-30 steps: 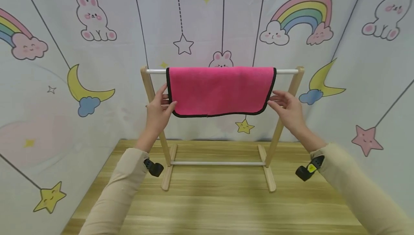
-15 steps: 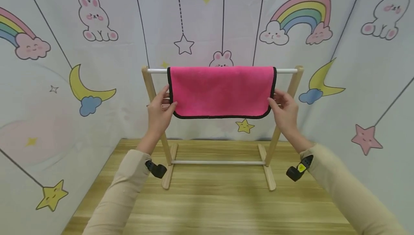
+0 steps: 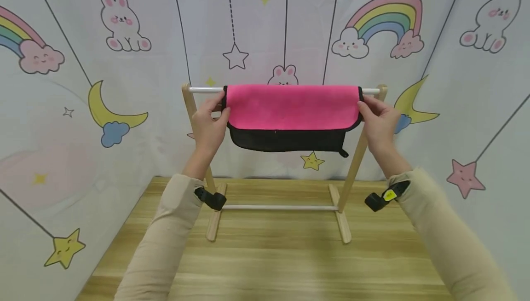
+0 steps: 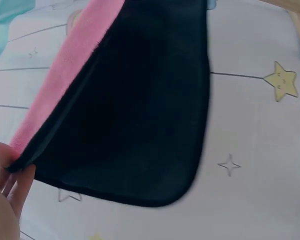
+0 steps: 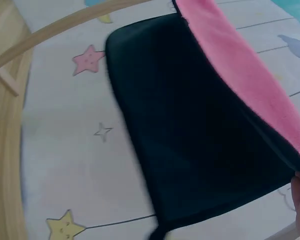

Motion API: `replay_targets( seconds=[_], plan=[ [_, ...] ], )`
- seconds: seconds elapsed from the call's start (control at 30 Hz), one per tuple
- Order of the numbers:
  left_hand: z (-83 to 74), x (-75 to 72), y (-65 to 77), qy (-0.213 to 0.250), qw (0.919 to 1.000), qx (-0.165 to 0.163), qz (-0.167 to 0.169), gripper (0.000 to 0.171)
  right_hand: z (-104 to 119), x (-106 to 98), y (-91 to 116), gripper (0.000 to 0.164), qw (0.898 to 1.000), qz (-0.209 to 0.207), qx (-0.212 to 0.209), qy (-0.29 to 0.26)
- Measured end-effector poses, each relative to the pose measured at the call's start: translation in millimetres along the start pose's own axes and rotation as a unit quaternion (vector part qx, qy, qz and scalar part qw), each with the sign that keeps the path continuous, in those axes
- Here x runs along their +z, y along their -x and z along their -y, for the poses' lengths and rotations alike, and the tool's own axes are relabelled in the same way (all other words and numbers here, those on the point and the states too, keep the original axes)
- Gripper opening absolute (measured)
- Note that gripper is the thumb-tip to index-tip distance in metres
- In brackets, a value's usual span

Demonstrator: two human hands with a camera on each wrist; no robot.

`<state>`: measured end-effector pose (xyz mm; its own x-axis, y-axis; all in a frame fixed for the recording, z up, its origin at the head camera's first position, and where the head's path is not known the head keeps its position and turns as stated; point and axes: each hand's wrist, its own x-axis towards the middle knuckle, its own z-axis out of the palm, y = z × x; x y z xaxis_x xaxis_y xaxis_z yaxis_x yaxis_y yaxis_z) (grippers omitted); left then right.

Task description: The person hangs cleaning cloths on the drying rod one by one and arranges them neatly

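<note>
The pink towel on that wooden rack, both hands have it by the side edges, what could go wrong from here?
1. The pink towel hangs unevenly over the rail: a short pink flap in front, the black side lower. It may slide off.
2. The left hand and right hand grip opposite edges; uneven pulling could bunch it.
3. Tugging could tip the light wooden rack.

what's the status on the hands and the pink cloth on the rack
Left hand and right hand each pinch an edge of the pink cloth. Cloth draped over rack rail, black side showing below. Nothing in the way.
</note>
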<state>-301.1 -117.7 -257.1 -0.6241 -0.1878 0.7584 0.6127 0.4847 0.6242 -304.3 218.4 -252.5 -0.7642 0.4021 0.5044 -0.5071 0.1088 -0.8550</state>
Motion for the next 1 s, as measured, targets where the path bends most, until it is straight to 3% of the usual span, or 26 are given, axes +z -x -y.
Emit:
replay_targets(
  seconds=[0.13, 0.3, 0.4, 0.6, 0.87, 1.0],
  plan=[
    [14.9, -0.7, 15.9, 0.044, 0.9989, 0.000, 0.011, 0.036, -18.5, -5.9, 12.8, 0.025, 0.999, 0.002, -0.040, 0.005],
    [4.5, -8.4, 32.2, 0.033, 0.9993, 0.014, 0.013, 0.035, -31.8, -10.0, 27.1, 0.023, 0.994, 0.010, -0.103, 0.024],
    [3.9, -10.9, 36.6, 0.034, 0.9993, 0.003, 0.018, 0.037, -29.4, -9.5, 33.4, 0.024, 0.992, 0.017, -0.121, 0.028],
    [27.7, -3.9, 29.5, 0.032, 0.9974, -0.041, 0.050, 0.048, -16.5, -3.5, 29.0, 0.028, 0.989, 0.018, -0.135, 0.050],
    [33.1, 4.6, 22.8, -0.011, 0.9994, 0.004, 0.033, 0.043, -9.8, 3.9, 24.4, 0.027, 0.985, 0.008, -0.149, 0.082],
    [34.8, 5.7, 24.6, -0.018, 0.9993, 0.008, 0.032, 0.043, -15.3, 2.2, 22.7, 0.026, 0.985, 0.004, -0.153, 0.084]
  ],
)
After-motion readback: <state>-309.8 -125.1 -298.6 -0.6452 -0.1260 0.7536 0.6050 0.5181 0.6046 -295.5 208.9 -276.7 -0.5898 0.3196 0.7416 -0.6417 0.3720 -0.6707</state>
